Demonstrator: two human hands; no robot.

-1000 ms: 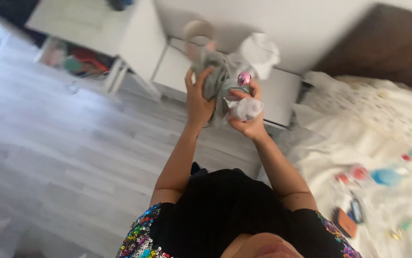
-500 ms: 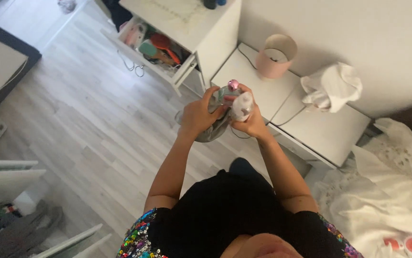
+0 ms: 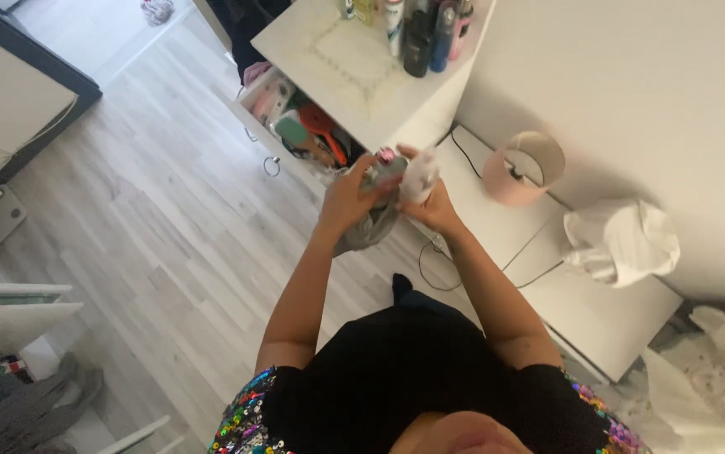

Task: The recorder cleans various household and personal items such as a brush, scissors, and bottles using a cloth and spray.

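Head view looks straight down on a person in a black top with sequinned sleeves, both arms raised in front of the body. Left hand (image 3: 347, 195) is closed round a grey cloth (image 3: 367, 229), whose loose end hangs below that grip toward the pale wooden floor (image 3: 152, 244). Just right of the left grip, touching the cloth, stands a small clear bottle (image 3: 383, 168) with a pink round cap (image 3: 386, 155) at its top, above both grips. Right hand (image 3: 435, 206) closes its fingers on a pale, crumpled bundle (image 3: 420, 175) that sits directly above that grip and right beside the bottle; whether this grip also holds the bottle itself cannot be told, since the things are blurred and overlap. Both grips are pressed close together, almost touching.

Beyond the grips lies a white surface (image 3: 329, 63) carrying several upright bottles (image 3: 417, 29) at its far edge, with an open drawer (image 3: 295, 126) of brushes under it. Right of the right grip stands a pink lamp (image 3: 521, 170) on a low white cabinet (image 3: 598, 311), and further right a white crumpled cloth (image 3: 627, 240) rests on that cabinet.
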